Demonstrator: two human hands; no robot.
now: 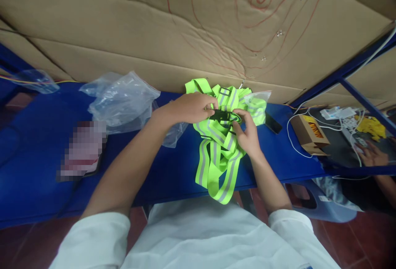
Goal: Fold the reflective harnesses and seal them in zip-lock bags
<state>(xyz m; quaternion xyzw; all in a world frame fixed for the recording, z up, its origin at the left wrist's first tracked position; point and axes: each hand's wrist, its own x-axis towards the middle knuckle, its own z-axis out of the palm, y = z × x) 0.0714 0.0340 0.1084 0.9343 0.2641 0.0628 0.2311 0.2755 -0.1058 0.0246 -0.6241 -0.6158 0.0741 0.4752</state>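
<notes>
A tangle of neon-yellow reflective straps (203,163) with grey stripes lies on the blue table, one loop hanging over its front edge. Above the pile, a black plastic buckle (220,115) is held between my two hands. My left hand (196,107) pinches the buckle's left end with thumb and forefinger. On its other side, my right hand (246,130) grips the short strap end beside the buckle, fingers closed. A second black slider (225,91) shows on a strap behind. Right of the pile stands a clear bag (258,106) with folded yellow strap inside.
Crumpled clear plastic bags (123,100) and a blurred-out flat item (82,149) lie to the left. A dark phone-like object (273,123) is at right. Beyond the blue frame (366,100) are a cardboard box (309,135) and another person's hand (374,153). Cardboard (123,25) walls the back.
</notes>
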